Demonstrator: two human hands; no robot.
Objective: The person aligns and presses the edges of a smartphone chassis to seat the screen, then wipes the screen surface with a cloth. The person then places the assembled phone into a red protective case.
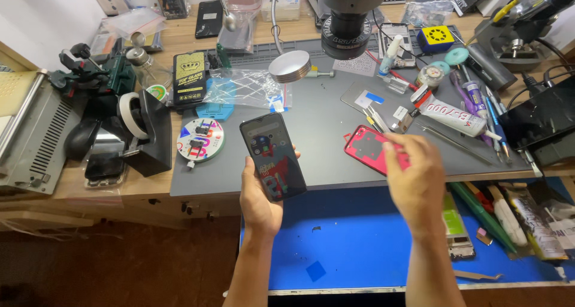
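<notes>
My left hand (259, 196) holds a black smartphone (273, 156) upright by its lower edge, lit screen facing me, above the front edge of the grey work mat (317, 133). My right hand (413, 175) hovers over the mat's front right, fingers loosely curled and blurred, touching or just above a red phone back cover (366, 146) that lies flat on the mat. I cannot tell whether the fingers grip the cover.
A microscope head (346, 19) hangs over the mat's back. A round metal lamp (290, 66), a glue tube (449, 118), tweezers and small tools crowd the right. A round colourful disc (201, 140) and tape dispenser (144, 127) sit left. An open blue drawer (359, 235) lies below.
</notes>
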